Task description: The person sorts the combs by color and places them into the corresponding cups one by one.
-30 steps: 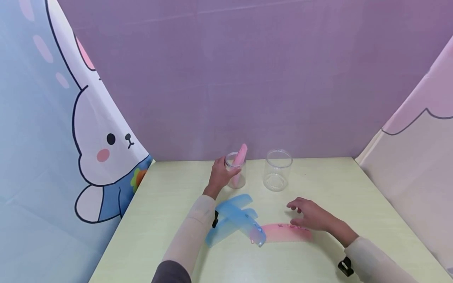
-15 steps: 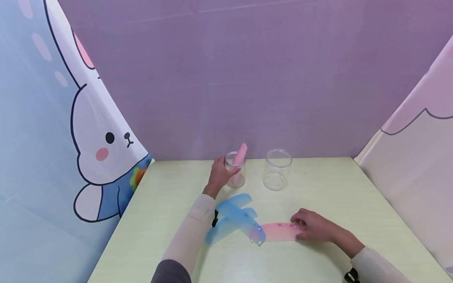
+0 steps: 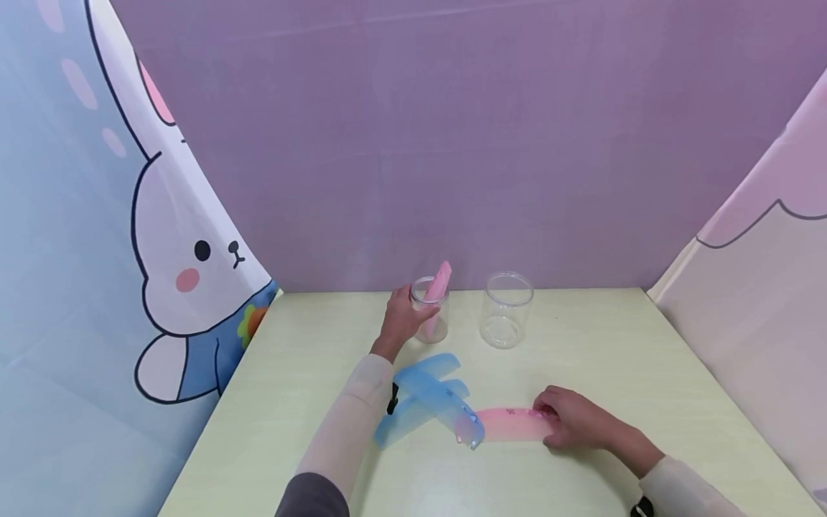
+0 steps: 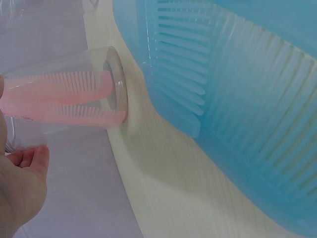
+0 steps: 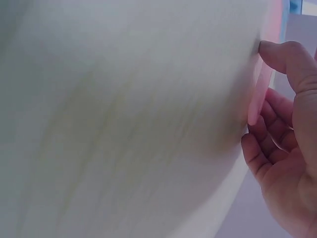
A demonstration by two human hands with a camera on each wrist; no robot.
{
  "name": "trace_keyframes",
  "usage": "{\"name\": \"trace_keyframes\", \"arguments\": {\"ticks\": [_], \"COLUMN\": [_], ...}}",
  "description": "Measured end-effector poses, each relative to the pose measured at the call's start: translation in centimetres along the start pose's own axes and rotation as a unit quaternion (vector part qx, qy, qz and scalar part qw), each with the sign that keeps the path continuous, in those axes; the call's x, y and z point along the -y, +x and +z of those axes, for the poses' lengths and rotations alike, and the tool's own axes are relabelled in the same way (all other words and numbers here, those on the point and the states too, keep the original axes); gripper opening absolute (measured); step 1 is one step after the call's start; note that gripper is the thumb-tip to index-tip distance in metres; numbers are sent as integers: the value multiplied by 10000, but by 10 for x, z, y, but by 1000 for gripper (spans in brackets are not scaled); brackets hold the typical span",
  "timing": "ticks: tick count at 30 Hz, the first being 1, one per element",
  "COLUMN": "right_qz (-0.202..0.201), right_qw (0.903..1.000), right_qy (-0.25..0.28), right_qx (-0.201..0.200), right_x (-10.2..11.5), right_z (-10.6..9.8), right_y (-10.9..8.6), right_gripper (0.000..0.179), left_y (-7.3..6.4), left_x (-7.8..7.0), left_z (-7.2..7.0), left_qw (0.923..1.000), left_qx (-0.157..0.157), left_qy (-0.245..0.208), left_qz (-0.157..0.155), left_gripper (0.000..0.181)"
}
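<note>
Fresh grip at four o'clock

Head: the right hand (image 3: 578, 422) has come down from above the pink comb (image 3: 513, 425) and now pinches its three-o'clock end, so the grasp seems made. One of the blue combs (image 3: 444, 403) overlaps its nine-o'clock end. From that comb, the left jar (image 3: 441, 324) stands at eleven o'clock, gripped by the left hand (image 3: 400, 319).

Left wrist: two pink combs (image 4: 59, 95) lean in that jar.

Right wrist: the hand clasps the comb; whether it clears the table (image 5: 99, 124), I cannot tell.

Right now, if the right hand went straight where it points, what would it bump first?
Probably the nearest blue comb, overlapping the far end of the pink comb the hand holds.
</note>
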State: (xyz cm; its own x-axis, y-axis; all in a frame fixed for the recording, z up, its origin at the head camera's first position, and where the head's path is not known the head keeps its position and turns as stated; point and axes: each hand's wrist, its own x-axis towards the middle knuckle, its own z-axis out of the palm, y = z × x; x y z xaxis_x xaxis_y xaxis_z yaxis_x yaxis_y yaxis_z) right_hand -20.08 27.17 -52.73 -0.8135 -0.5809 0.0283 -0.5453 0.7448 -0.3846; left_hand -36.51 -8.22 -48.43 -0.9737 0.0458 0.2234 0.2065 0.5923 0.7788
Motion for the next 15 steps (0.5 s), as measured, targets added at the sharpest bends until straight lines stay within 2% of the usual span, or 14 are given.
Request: {"name": "trace_keyframes", "arguments": {"ticks": [11, 15], "right_qz": [67, 40], "right_qw": [9999, 10000], "right_qy": [-90, -66], "right_qx": [29, 13], "right_x": [0, 0], "right_z": [-6, -12], "right_y": [2, 2], "right_gripper": [39, 38], "left_y": [-2, -1], "left_x": [-1, -1], "left_z": [1, 1], "left_qw": [9998, 9999], "left_qx": [26, 28], "left_qy": [-85, -52], "left_qz": [-161, -122], "left_gripper": [79, 80]}}
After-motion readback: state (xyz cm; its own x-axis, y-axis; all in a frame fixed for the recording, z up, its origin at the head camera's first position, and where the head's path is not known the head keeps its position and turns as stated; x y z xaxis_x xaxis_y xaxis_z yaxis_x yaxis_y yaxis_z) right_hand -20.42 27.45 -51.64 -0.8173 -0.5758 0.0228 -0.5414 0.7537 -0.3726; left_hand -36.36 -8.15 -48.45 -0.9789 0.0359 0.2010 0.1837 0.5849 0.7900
